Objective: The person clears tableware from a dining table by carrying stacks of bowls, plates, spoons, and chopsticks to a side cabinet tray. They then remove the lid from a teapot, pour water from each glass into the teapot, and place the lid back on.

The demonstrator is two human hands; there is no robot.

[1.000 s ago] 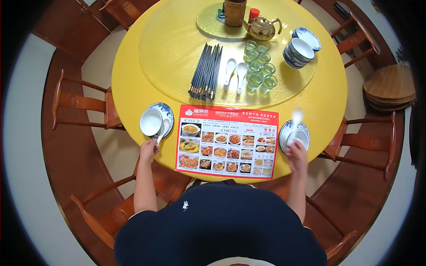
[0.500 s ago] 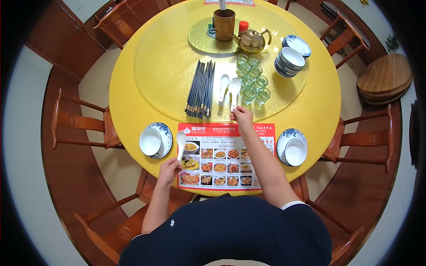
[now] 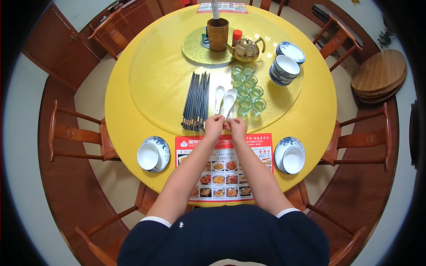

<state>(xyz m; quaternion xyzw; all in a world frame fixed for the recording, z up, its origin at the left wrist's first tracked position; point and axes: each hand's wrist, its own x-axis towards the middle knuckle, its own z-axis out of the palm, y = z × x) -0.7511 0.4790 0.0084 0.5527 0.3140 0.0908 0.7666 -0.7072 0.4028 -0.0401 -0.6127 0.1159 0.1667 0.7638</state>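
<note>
Both my hands meet at the near edge of the glass turntable. My left hand (image 3: 215, 126) is closed on the handle end of a white spoon (image 3: 228, 103), which lies against other white spoons. Right beside it, my right hand (image 3: 238, 126) has its fingers pinched at the spoon handles; what exactly it grips is too small to tell. Another white spoon (image 3: 219, 97) lies just left. Black chopsticks (image 3: 195, 102) are left of the spoons, and green glasses (image 3: 245, 105) stand to the right. A red-bordered menu (image 3: 223, 166) lies under my forearms.
Bowls on saucers sit at the left (image 3: 147, 156) and right (image 3: 293, 160) of the menu. On the turntable (image 3: 155, 88) are stacked bowls (image 3: 284, 70), a brass teapot (image 3: 245, 50) and a brown pot (image 3: 218, 35). Wooden chairs surround the table.
My left hand has moved from the left bowl to the spoons, bringing its spoon there. My right hand came from the right bowl to the spoons. The view has shifted forward.
</note>
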